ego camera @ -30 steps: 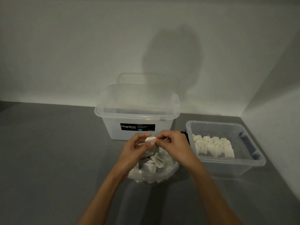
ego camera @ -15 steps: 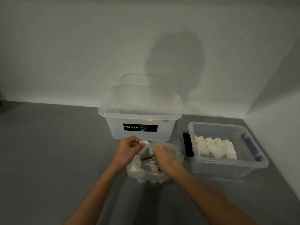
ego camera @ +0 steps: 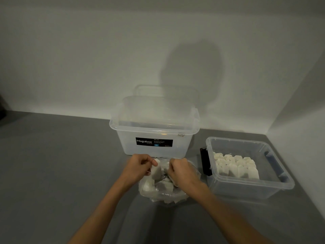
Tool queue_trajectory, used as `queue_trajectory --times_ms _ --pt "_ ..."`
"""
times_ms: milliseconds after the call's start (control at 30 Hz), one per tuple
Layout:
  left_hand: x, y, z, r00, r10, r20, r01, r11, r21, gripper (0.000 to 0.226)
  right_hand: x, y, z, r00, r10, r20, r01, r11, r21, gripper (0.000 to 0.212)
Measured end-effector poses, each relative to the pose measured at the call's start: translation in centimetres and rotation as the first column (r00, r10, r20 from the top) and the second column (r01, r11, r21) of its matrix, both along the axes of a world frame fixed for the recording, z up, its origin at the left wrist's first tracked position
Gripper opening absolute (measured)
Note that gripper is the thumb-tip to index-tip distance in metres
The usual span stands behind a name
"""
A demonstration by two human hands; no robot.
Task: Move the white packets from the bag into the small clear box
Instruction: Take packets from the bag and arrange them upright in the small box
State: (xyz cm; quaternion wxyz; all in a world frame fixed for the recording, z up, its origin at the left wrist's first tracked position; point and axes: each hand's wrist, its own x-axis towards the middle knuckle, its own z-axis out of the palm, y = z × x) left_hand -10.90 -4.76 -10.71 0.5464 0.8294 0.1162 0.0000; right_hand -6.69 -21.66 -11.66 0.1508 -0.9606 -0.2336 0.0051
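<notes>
White packet [ego camera: 157, 170] above the bag [ego camera: 149, 192] is being pinched by the left hand [ego camera: 139, 167]; the right hand [ego camera: 182, 171] is reaching inside with curled fingers, grip unclear; carrying to the box [ego camera: 246, 189] is coming next.

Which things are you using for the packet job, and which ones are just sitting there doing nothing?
Part of the job: bag, white packets inside it, held packet gripped by the left hand, right hand at the bag, small clear box, stored packets in it.

Just sitting there: big Megabox tub, its lid.
</notes>
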Motion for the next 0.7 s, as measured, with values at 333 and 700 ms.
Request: queue_trajectory --times_ms 333,700 --pt "-0.1 -2.4 2.5 0.987 -0.087 -0.139 0.019 0.903 -0.429 0.052 -1.2 -1.8 1.2 0.808 0.187 0.559 -0.362 0.906 0.220 0.024" --pt "0.2 -2.3 3.5 0.997 -0.073 -0.005 0.062 0.877 -0.476 0.016 -0.1 -2.8 4.7 0.990 -0.085 0.113 -0.024 0.683 0.730 0.015"
